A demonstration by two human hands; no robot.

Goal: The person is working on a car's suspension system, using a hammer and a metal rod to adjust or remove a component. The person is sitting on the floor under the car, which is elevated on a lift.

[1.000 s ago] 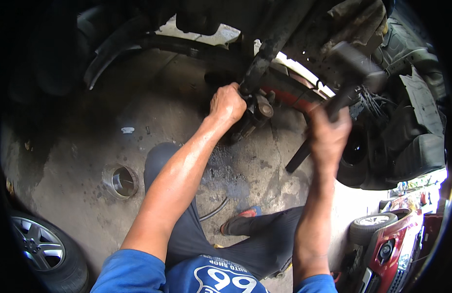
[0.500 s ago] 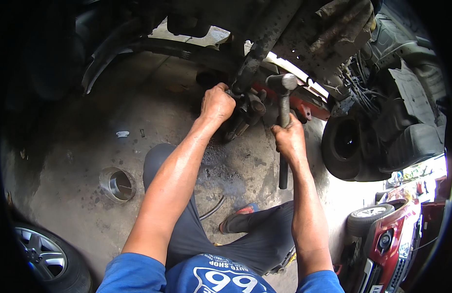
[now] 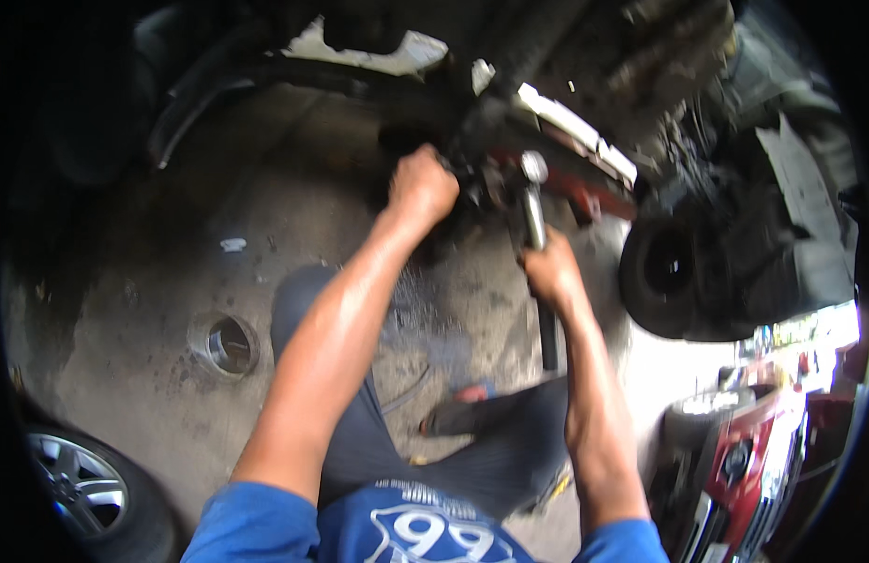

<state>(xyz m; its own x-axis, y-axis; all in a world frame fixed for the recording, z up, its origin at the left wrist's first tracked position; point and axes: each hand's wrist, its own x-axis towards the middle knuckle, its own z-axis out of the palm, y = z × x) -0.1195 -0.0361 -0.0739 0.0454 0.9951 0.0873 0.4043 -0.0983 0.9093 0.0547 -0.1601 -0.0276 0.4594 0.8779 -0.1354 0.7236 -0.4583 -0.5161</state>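
Observation:
My right hand (image 3: 551, 266) is wrapped around the handle of a hammer (image 3: 535, 214). Its round metal head points up and away from me, and the dark grip end hangs below my fist. To the left, my left hand (image 3: 423, 186) is closed in a fist beside dark metal undercarriage parts (image 3: 481, 180) of a raised vehicle. What sits inside that fist is hidden by my fingers and by blur. The hammer head is just right of those parts; whether it touches them I cannot tell.
A metal can (image 3: 230, 345) stands on the stained concrete floor, left of my knee. A loose wheel (image 3: 83, 488) lies at lower left. Something red and long (image 3: 584, 195) sits beneath the vehicle. A black tyre (image 3: 664, 267) and a red vehicle (image 3: 734, 460) are on the right.
The hammer head has swung down and slightly left, nearer the undercarriage parts. My left fist stays almost in place. The whole picture is more blurred.

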